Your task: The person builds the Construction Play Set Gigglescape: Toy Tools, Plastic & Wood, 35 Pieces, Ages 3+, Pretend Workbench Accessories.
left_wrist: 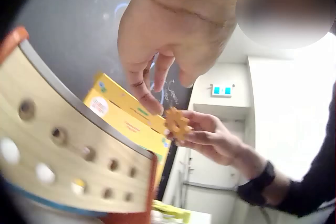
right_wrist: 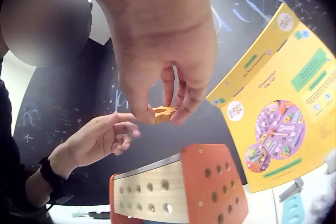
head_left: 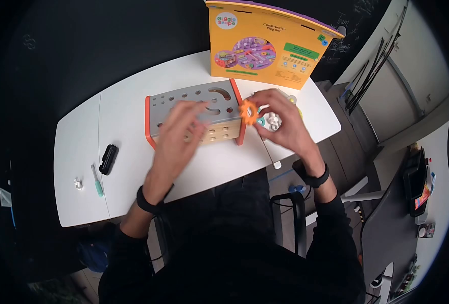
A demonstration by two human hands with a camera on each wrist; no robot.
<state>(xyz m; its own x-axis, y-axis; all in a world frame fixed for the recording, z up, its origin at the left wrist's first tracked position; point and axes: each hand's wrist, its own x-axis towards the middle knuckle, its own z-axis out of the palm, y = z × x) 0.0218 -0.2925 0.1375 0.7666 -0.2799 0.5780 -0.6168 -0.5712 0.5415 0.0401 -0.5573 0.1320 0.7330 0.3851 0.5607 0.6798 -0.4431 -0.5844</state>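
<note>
My right hand [head_left: 288, 129] pinches an orange gear [head_left: 248, 112] between thumb and fingers, above the right end of the toy bench [head_left: 191, 104]. The bench has a grey top with round holes and curved slots, a pale wooden side and red ends. Over its front part, my left hand [head_left: 177, 134] hovers with fingers loosely bent and nothing in them. In the left wrist view the gear [left_wrist: 178, 124] appears near the left fingertips; a gap between them cannot be judged. The right wrist view shows the gear [right_wrist: 164, 113] edge-on in the right fingers.
A yellow box [head_left: 265, 45] stands behind the bench. White and green pieces [head_left: 271, 120] lie right of the bench, partly behind my right hand. On the left of the white table [head_left: 77, 147] are a black case [head_left: 109, 159], a green-handled screwdriver [head_left: 97, 181] and a small white piece [head_left: 78, 183].
</note>
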